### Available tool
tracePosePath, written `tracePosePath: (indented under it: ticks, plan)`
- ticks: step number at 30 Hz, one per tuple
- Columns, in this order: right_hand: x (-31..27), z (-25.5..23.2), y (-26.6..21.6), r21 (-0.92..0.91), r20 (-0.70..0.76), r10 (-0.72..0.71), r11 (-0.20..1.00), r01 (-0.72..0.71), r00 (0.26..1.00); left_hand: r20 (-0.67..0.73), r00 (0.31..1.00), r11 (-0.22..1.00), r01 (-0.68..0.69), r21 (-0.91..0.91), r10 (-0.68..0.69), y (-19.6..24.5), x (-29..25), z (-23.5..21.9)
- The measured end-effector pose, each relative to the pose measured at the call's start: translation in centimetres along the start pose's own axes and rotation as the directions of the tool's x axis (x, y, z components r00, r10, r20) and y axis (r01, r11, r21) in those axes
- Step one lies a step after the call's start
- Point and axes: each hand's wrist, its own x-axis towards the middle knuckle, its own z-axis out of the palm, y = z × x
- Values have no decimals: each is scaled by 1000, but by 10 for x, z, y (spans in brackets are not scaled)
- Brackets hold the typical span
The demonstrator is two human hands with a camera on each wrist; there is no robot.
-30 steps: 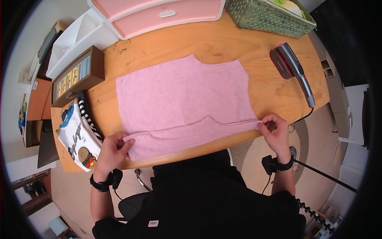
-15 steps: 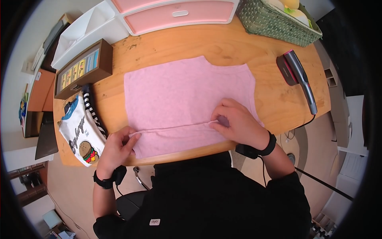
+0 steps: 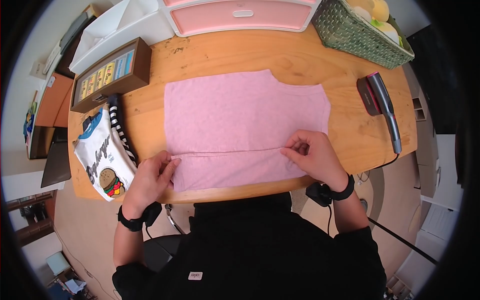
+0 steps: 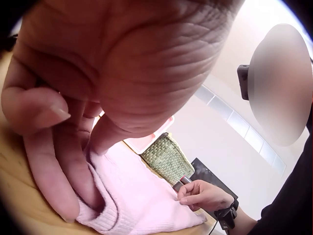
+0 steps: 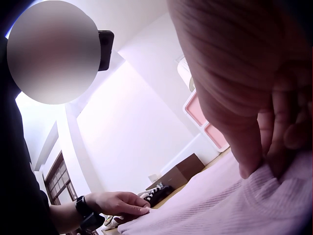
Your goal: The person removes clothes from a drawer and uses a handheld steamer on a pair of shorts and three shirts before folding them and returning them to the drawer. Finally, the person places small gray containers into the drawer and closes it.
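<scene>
Pink garment (image 3: 225, 110) lies at the near side of the table (image 3: 200, 56). Left hand (image 3: 149, 179) and right hand (image 3: 320, 157), apart, pinch its near fold. Status: 1 fold appears nearly complete; far side unfolded.

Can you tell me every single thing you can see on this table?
Pink garment: one, pink, middle, near part folded
White shirt: one, white with burger, left
Striped cloth: one, black and white, beside white shirt
Box: one, brown, far left
Bin: one, white, behind box
Drawer unit: one, pink and white, far edge
Basket: one, green, far right, roundish pale things inside
Iron-like tool: one, grey and pink, right
Wooden table: one, light brown, underneath
Left hand: one, bare, pinching garment's left edge
Right hand: one, bare, pinching fold, right side
</scene>
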Motion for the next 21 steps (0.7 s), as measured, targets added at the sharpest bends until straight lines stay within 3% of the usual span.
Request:
tracePosePath:
  ticks: [2, 5, 10, 16, 19, 21]
  plan:
    - [0, 2, 1, -4, -23, -50, 999, 50, 999, -18, 1000, 1000, 7, -20, -7, 4, 0, 1]
    - [1, 5, 4, -10, -46, -23, 1000, 23, 999, -32, 999, 999, -7, 49, 9, 6, -3, -1]
    - [2, 7, 5, -26, -58, -31, 999, 30, 998, -48, 998, 999, 42, 16, -41, 4, -3, -1]
    - [0, 7, 6, 12, -34, -34, 999, 34, 999, -70, 996, 992, -38, 122, 47, -4, -4, -2]
    - [1, 5, 3, 12, -28, -35, 999, 35, 999, -93, 995, 998, 45, 54, -40, 4, -8, -3]
    - [2, -4, 1, 49, -39, -19, 999, 21, 999, -117, 993, 986, -5, 168, 25, 9, -14, -13]
